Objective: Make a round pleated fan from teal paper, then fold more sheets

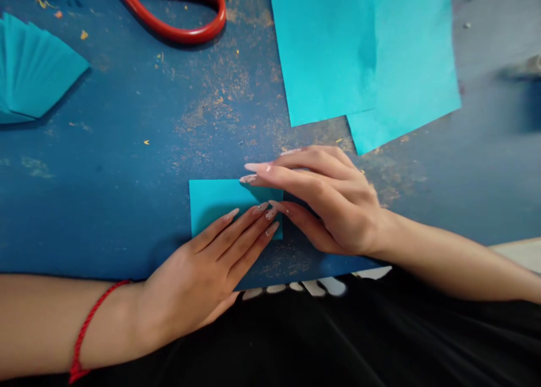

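A small rectangle of teal paper point(215, 201) lies flat on the dark blue table point(105, 195), just in from the near edge. My left hand point(207, 268) comes in from the lower left, its fingers spread and pressing on the paper's right half. My right hand point(333, 207) arches over from the right, with its thumb on the paper and its long nails reaching over the upper edge. The hands partly hide the paper's right side, so I cannot tell whether it is folded. A red string bracelet point(87, 330) circles my left wrist.
Two large teal sheets point(359, 49) overlap at the top right, and a pleated teal paper fan point(36, 71) lies at the left edge. Red-handled scissors point(181, 21) sit at the top. Orange flecks speckle the table, and dark clothing fills the bottom.
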`<move>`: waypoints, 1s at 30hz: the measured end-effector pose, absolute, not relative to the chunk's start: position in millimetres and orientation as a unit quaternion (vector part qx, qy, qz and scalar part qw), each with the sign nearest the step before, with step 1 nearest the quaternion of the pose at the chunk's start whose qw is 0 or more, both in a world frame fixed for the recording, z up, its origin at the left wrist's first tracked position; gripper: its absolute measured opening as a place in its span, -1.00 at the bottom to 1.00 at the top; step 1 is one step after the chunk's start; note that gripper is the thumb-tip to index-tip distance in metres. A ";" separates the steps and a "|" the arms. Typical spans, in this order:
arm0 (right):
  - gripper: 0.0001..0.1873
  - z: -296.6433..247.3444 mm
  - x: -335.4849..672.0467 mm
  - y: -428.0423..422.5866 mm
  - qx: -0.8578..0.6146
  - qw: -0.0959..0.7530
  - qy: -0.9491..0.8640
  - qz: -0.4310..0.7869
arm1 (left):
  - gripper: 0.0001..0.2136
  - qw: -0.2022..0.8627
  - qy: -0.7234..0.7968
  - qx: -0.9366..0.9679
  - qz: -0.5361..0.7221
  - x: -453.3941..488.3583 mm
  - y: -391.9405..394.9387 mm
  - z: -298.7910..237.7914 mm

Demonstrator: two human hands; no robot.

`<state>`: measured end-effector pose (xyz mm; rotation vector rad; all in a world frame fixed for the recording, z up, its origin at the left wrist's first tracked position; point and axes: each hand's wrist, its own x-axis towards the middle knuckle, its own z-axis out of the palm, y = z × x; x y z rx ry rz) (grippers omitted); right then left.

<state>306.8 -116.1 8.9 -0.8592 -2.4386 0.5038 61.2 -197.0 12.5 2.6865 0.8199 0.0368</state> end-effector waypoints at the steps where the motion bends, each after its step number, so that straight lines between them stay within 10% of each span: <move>1: -0.44 9.0 306.8 -115.1 -0.306 0.252 -0.895 0.206 | -0.10 0.165 0.290 0.943 0.017 61.2 -197.3 12.0; 30: -0.48 3.5 298.1 -103.2 -0.228 0.136 -0.923 0.279 | -0.33 0.137 0.254 0.957 0.036 63.7 -196.3 5.1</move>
